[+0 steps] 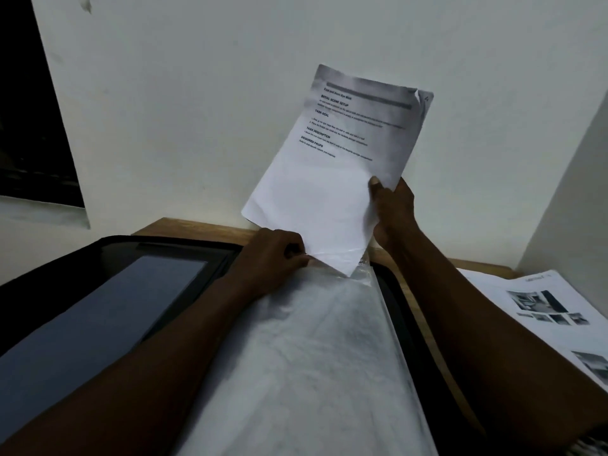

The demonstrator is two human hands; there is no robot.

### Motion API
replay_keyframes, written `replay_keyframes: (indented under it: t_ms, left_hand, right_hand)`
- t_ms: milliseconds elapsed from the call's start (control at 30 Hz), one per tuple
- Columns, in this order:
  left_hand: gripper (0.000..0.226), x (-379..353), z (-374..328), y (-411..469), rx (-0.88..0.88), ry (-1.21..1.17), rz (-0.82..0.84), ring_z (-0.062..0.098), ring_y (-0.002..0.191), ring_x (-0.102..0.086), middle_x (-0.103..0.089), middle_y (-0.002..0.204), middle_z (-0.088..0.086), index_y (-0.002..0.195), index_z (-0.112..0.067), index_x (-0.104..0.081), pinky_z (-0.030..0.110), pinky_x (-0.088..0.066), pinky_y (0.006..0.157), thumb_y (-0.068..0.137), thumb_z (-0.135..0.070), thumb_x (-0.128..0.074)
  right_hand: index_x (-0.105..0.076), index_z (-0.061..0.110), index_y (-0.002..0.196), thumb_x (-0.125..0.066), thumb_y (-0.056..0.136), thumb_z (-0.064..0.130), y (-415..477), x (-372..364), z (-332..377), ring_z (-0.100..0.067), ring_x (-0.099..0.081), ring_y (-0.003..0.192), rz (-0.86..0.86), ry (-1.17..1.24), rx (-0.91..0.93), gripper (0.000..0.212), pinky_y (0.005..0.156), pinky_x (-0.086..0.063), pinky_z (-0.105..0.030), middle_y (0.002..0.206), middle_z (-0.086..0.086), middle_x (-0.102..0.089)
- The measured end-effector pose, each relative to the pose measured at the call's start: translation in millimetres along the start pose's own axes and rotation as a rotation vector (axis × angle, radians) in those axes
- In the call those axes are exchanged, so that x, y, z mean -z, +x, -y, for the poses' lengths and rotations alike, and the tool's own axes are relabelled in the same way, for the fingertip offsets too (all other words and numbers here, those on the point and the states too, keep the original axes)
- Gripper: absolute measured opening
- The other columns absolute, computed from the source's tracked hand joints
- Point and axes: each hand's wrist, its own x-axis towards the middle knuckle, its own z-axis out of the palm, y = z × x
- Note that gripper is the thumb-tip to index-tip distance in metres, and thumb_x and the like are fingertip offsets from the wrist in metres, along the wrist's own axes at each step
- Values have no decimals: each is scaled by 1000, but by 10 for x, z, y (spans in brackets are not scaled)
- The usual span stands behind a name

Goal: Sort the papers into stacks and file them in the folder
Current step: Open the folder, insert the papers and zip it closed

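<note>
Fingers of the right hand (pixel 396 215) are seen clamped on the lower right edge of a printed sheet (pixel 332 153), thumb on the front face, the rest behind the paper. The left hand (pixel 273 258) is curled, and the mouth of a clear plastic sleeve (pixel 312 357) appears to be pinched open between its fingertips.

An open black folder (pixel 98 255) is spread across a wooden table (pixel 184 225) set against a white wall (pixel 197 110). The sleeve is lifted from the folder's middle toward the camera. The sheet is held tilted above it, with its lowest corner just inside the sleeve's mouth, where plastic is seen lapping over it. Loose papers (pixel 543 307) printed with photographs lie on the table just beside the folder's right edge.

The task is judged to be in its filing stage. One sheet has barely been started into the sleeve and has yet to be slid home. The papers at the right remain to be filed.

Whether the sleeve already holds other sheets cannot be told through the crumpled plastic. The sheet's small print is mostly blurred. The folder's near edge and the loose papers are cut off by the frame, so the number of papers left cannot be counted.
</note>
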Motion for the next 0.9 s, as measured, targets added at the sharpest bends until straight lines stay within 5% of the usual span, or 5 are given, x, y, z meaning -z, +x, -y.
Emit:
replay_keyframes:
  t_ms: [167, 333, 600, 700, 900]
  left_hand:
    - [17, 201, 92, 27, 122, -22, 71, -2, 62, -59, -67, 65, -7, 75, -18, -72, 13, -40, 57, 75, -30, -84]
    - [11, 413, 314, 8, 254, 20, 150, -5, 60, -57, -66, 63, -12, 74, -20, -72, 8, -39, 54, 79, -20, -81]
    - [8, 446, 420, -24, 312, 66, 70, 15, 74, -59, -62, 79, 1, 76, -16, -73, 18, -40, 62, 82, -17, -78]
    - [12, 432, 455, -22, 306, 64, 78, 15, 80, -61, -69, 82, 3, 75, -21, -69, 6, -36, 61, 85, -16, -73]
    - [25, 385, 516, -17, 297, 23, 57, 15, 76, -56, -65, 76, -1, 71, -25, -60, 7, -35, 58, 88, -10, -68]
  right_hand:
    - [-51, 9, 136, -55, 97, 10, 35, 63, -37, -13, -60, 90, 80, -78, -38, 39, 74, -50, -18, 117, -5, -62]
    - [-54, 14, 125, -58, 96, 11, 72, 90, -93, -1, -57, 77, 179, -115, -57, 29, 51, -46, -7, 94, 8, -61]
    - [-57, 9, 126, -56, 96, 7, 174, 81, -110, -16, -60, 91, 206, -133, -132, 31, 88, -49, -29, 107, -5, -63]
    - [-57, 10, 118, -54, 96, 3, 172, 69, -107, -17, -60, 89, 215, -111, -146, 23, 88, -50, -30, 104, -6, -62]
    - [-60, 16, 117, -58, 92, 13, 237, 38, -94, -23, -57, 98, 192, -356, -51, 25, 86, -46, -34, 107, -6, -63]
